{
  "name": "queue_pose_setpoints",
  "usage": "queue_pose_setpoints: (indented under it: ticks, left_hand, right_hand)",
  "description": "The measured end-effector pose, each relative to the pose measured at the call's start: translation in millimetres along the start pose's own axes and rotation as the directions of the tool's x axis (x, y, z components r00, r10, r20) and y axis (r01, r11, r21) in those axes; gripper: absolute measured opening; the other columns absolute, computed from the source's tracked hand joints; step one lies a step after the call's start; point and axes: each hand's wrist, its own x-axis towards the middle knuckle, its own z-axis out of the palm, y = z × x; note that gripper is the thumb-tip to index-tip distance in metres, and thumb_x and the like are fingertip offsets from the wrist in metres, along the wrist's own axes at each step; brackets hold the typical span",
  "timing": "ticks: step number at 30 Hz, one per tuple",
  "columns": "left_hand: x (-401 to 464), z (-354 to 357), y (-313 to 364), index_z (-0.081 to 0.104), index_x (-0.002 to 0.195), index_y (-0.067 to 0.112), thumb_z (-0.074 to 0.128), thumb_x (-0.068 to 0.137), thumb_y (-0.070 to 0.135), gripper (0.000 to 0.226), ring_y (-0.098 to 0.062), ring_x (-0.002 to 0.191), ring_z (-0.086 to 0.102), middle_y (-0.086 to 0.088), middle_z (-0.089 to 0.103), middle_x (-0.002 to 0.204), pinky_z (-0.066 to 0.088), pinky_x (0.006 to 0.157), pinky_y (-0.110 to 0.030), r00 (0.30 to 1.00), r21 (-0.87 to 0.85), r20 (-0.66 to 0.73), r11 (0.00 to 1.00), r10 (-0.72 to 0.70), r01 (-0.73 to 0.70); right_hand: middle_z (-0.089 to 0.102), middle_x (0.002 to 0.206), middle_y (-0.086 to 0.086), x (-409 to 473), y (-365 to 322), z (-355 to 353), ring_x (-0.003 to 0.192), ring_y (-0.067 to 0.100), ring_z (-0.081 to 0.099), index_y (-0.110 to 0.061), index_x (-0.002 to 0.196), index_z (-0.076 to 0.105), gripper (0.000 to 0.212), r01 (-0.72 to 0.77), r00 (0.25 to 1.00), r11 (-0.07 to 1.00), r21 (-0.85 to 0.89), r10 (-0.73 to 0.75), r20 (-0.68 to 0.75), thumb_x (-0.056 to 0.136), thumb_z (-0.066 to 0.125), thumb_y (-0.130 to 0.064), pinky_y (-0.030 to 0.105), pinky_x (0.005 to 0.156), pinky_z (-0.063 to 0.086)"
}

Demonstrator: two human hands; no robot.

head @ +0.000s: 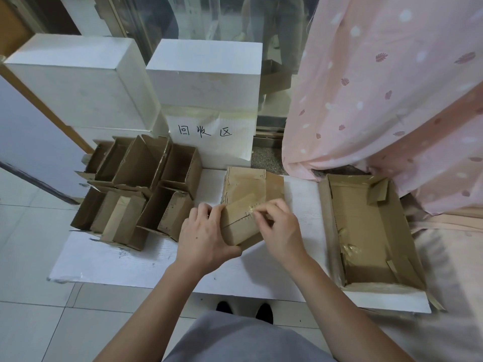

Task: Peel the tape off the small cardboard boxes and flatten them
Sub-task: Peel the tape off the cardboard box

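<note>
My left hand (206,237) grips the small cardboard box (239,226) at its left side, holding it on the white tabletop (130,259). My right hand (281,229) pinches the clear tape (249,209) on the box top, fingers (262,214) curled. A flattened box (251,185) lies just behind. Open small boxes (141,189) stand at left; a large open carton (371,231) sits at right.

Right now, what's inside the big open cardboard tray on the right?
Inside the big tray lies a crumpled wad of peeled tape, plus strips of tape stuck along its walls and a bent cardboard flap at the far corner. Nothing else shows on its floor.
</note>
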Motion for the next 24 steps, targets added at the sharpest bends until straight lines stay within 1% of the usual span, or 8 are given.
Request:
queue_pose_setpoints:
  ticks: [4, 6, 8, 11, 15, 17, 19, 24]
  left_hand:
    - [-1.1, -1.3, 3.7, 0.044, 0.141, 0.028, 0.069, 0.053, 0.07, 0.1, -0.02, 0.107, 0.04, 0.005, 0.042, 0.12, 0.038, 0.091, -0.033, 1.0, 0.018, -0.014, 1.0, 0.0, 0.0]
    - [-1.6, -0.7, 5.3, 0.046, 0.139, 0.027, 0.071, 0.052, 0.068, 0.099, -0.022, 0.106, 0.041, 0.004, 0.043, 0.12, 0.039, 0.091, -0.035, 1.0, 0.034, -0.02, 0.999, 0.015, -0.014]
    - [-1.9, 0.3, 5.0, 0.049, 0.137, 0.026, 0.071, 0.052, 0.066, 0.097, -0.022, 0.106, 0.042, 0.003, 0.045, 0.119, 0.039, 0.091, -0.035, 0.999, 0.043, -0.017, 0.999, 0.029, -0.028]
    - [-1.0, -0.3, 0.6, 0.047, 0.137, 0.027, 0.069, 0.052, 0.068, 0.097, -0.021, 0.106, 0.041, 0.004, 0.044, 0.12, 0.041, 0.091, -0.035, 0.999, 0.032, 0.002, 0.998, 0.047, -0.047]
    - [-2.1, 0.4, -7.6, 0.045, 0.131, 0.027, 0.066, 0.052, 0.07, 0.092, -0.019, 0.102, 0.04, 0.006, 0.042, 0.116, 0.042, 0.088, -0.034, 0.997, -0.003, 0.034, 0.998, 0.063, -0.063]
    - [-2.1, 1.2, -9.7, 0.045, 0.126, 0.026, 0.064, 0.049, 0.07, 0.09, -0.018, 0.1, 0.038, 0.007, 0.04, 0.113, 0.041, 0.086, -0.033, 0.997, -0.016, 0.052, 0.999, 0.051, -0.05]
    - [-1.8, 1.6, -11.6, 0.045, 0.124, 0.026, 0.061, 0.047, 0.071, 0.09, -0.018, 0.098, 0.037, 0.007, 0.039, 0.111, 0.04, 0.085, -0.033, 0.998, -0.022, 0.053, 0.999, 0.033, -0.032]
    - [-0.4, 2.6, -16.8, 0.045, 0.127, 0.026, 0.064, 0.051, 0.073, 0.091, -0.019, 0.101, 0.039, 0.006, 0.041, 0.115, 0.042, 0.086, -0.035, 0.996, -0.005, 0.052, 0.997, 0.076, -0.076]
  right_hand:
    - [0.058, 0.109, -0.002, 2.7, 1.5, -2.5, 0.094, 0.001, 0.062, -0.017, 0.102, 0.074, 0.014, -0.2, 0.98, 0.975, 0.094, 0.2, 0.008, 0.089, 0.078, -0.016, 0.014, 0.086, 0.048]
    - [0.056, 0.108, -0.002, 2.6, 1.3, -2.9, 0.088, 0.004, 0.06, -0.01, 0.094, 0.072, 0.004, -0.137, 0.989, 0.989, -0.054, 0.14, 0.046, 0.091, 0.073, -0.014, 0.016, 0.081, 0.047]
    - [0.055, 0.103, 0.0, 2.8, -1.3, 0.3, 0.085, 0.019, 0.058, -0.01, 0.092, 0.062, 0.007, -0.07, 0.987, 0.958, -0.278, 0.106, 0.118, 0.097, 0.063, -0.015, 0.032, 0.076, 0.048]
    - [0.054, 0.093, 0.003, 5.6, -5.5, -0.5, 0.083, 0.028, 0.055, -0.012, 0.091, 0.05, 0.012, -0.162, 0.984, 0.936, -0.313, 0.175, 0.013, 0.101, 0.056, -0.015, 0.041, 0.071, 0.044]
    - [0.054, 0.084, 0.0, 1.8, -7.8, -0.8, 0.071, 0.021, 0.051, -0.01, 0.084, 0.051, 0.016, -0.133, 0.982, 0.965, -0.225, 0.099, -0.159, 0.093, 0.063, -0.007, 0.038, 0.063, 0.043]
    - [0.053, 0.088, -0.002, -2.1, -12.8, 2.1, 0.073, 0.02, 0.052, -0.011, 0.084, 0.053, 0.014, -0.055, 0.993, 0.969, -0.242, 0.027, -0.117, 0.094, 0.062, -0.009, 0.039, 0.064, 0.046]
    - [0.055, 0.096, -0.005, -7.6, -14.5, 5.9, 0.08, 0.015, 0.055, -0.013, 0.089, 0.061, 0.01, 0.014, 0.998, 0.974, -0.226, -0.026, -0.052, 0.098, 0.061, -0.015, 0.031, 0.069, 0.048]
    - [0.061, 0.103, -0.008, -13.4, -11.8, 7.5, 0.09, 0.004, 0.061, -0.018, 0.104, 0.071, 0.011, -0.125, 0.991, 0.992, -0.018, 0.124, -0.053, 0.095, 0.068, -0.012, 0.014, 0.078, 0.046]
